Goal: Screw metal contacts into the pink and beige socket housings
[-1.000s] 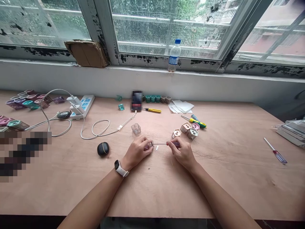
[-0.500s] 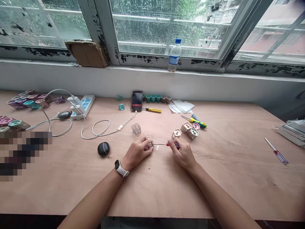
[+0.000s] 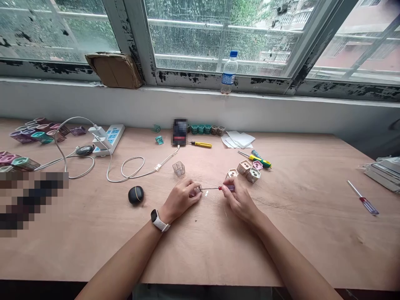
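Note:
My left hand (image 3: 181,198) is closed around a small see-through pinkish pencil sharpener (image 3: 196,190) and presses it to the wooden table; the fingers hide much of it. From the right, a screwdriver (image 3: 227,188) lies level with its thin shaft meeting the sharpener's open end. My right hand (image 3: 241,199) grips the red and purple handle between thumb and fingers. Just below the shaft is a small pale metal strip (image 3: 206,193). A clear plastic case (image 3: 178,168) stands beyond my left hand. Cream sharpeners with two holes (image 3: 244,167) cluster beyond my right hand.
Past the cluster lies a green and yellow screwdriver (image 3: 261,161). A clear-handled one (image 3: 364,199) is far right. Left are a black earbud case (image 3: 136,195), white cable (image 3: 125,180) and power strip (image 3: 113,137). A phone (image 3: 179,132) and teal sharpeners (image 3: 201,129) stand near the wall.
My right hand's fingers have shifted on the screwdriver handle and rolled over, showing more of it. My left hand and the sharpener stay where they were.

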`<state>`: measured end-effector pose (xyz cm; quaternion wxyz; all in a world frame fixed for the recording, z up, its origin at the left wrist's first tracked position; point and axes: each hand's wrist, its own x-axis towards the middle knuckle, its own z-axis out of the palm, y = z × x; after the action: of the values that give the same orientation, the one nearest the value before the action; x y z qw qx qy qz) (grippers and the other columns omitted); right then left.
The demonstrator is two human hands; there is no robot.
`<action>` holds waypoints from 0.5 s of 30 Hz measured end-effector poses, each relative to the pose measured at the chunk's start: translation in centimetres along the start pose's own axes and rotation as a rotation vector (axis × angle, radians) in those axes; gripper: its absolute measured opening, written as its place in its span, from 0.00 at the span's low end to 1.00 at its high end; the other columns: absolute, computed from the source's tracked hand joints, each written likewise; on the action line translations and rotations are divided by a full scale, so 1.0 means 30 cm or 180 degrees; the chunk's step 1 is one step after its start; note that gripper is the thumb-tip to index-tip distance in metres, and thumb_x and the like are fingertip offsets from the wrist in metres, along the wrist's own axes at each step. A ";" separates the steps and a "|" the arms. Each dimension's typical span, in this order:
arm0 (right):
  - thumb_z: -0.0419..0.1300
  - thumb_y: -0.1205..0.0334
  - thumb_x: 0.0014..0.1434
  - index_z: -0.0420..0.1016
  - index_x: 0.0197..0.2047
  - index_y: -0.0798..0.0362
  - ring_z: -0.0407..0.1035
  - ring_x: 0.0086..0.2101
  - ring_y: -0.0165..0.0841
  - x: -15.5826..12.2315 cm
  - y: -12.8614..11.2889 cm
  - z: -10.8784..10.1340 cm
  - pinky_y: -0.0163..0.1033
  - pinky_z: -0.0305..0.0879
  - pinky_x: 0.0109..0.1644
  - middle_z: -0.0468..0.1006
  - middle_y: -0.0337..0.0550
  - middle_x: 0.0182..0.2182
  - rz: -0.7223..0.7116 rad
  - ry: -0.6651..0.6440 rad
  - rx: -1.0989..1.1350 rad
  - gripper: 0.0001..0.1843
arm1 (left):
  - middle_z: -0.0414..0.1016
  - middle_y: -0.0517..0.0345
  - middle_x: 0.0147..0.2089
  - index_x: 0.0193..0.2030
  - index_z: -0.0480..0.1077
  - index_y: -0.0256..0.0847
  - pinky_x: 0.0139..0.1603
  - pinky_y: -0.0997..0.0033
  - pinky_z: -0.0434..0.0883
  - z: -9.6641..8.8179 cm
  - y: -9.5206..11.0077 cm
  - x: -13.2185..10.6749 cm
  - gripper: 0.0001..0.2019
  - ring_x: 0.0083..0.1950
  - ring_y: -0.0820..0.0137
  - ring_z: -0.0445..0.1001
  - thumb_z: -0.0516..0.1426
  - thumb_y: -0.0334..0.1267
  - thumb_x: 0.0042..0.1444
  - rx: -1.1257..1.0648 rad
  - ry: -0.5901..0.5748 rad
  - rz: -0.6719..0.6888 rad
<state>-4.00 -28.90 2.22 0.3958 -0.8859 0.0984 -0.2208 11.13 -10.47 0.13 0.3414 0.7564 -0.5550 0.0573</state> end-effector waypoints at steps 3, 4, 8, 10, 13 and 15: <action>0.54 0.52 0.68 0.67 0.37 0.51 0.71 0.28 0.32 -0.002 0.005 0.006 0.35 0.66 0.32 0.76 0.42 0.29 -0.0156 0.0118 -0.0069 0.13 | 0.70 0.56 0.38 0.47 0.73 0.41 0.44 0.67 0.72 0.001 0.000 -0.001 0.09 0.39 0.67 0.72 0.60 0.32 0.59 -0.0017 -0.0005 0.0003; 0.55 0.51 0.67 0.68 0.34 0.51 0.69 0.25 0.32 -0.003 0.006 0.009 0.35 0.64 0.30 0.75 0.41 0.27 -0.0177 0.0206 -0.0180 0.14 | 0.70 0.56 0.38 0.47 0.73 0.41 0.44 0.67 0.72 0.002 0.000 -0.001 0.09 0.39 0.67 0.72 0.60 0.32 0.59 -0.0020 -0.0004 0.0006; 0.54 0.50 0.68 0.68 0.31 0.51 0.66 0.22 0.30 -0.005 -0.004 0.011 0.35 0.61 0.28 0.73 0.39 0.23 -0.0141 0.0260 -0.0410 0.17 | 0.70 0.57 0.37 0.47 0.73 0.41 0.43 0.68 0.72 0.001 -0.001 -0.001 0.09 0.39 0.68 0.72 0.60 0.32 0.59 -0.0021 0.0018 0.0001; 0.52 0.53 0.69 0.67 0.37 0.52 0.70 0.26 0.31 -0.006 -0.013 0.008 0.34 0.64 0.30 0.76 0.41 0.28 -0.0093 0.0120 -0.0207 0.13 | 0.70 0.57 0.37 0.47 0.73 0.41 0.43 0.68 0.72 0.001 -0.001 -0.001 0.09 0.39 0.68 0.72 0.60 0.33 0.59 -0.0019 0.0021 0.0002; 0.54 0.56 0.68 0.66 0.40 0.52 0.72 0.28 0.32 -0.008 -0.013 0.010 0.34 0.65 0.30 0.76 0.42 0.31 -0.0155 0.0058 -0.0009 0.09 | 0.71 0.57 0.37 0.47 0.73 0.41 0.43 0.69 0.72 0.000 -0.001 0.001 0.09 0.38 0.69 0.72 0.60 0.33 0.59 -0.0039 0.0021 0.0000; 0.55 0.55 0.67 0.67 0.38 0.52 0.70 0.25 0.31 -0.011 -0.005 0.017 0.33 0.63 0.28 0.75 0.40 0.28 -0.0237 0.0188 -0.0055 0.10 | 0.71 0.57 0.37 0.47 0.73 0.41 0.43 0.69 0.72 0.001 -0.001 0.000 0.09 0.38 0.69 0.72 0.60 0.33 0.59 -0.0049 0.0028 -0.0011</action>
<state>-4.05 -28.35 1.91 0.3766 -0.8855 0.0789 -0.2606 11.16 -10.49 0.10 0.3498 0.7544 -0.5526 0.0557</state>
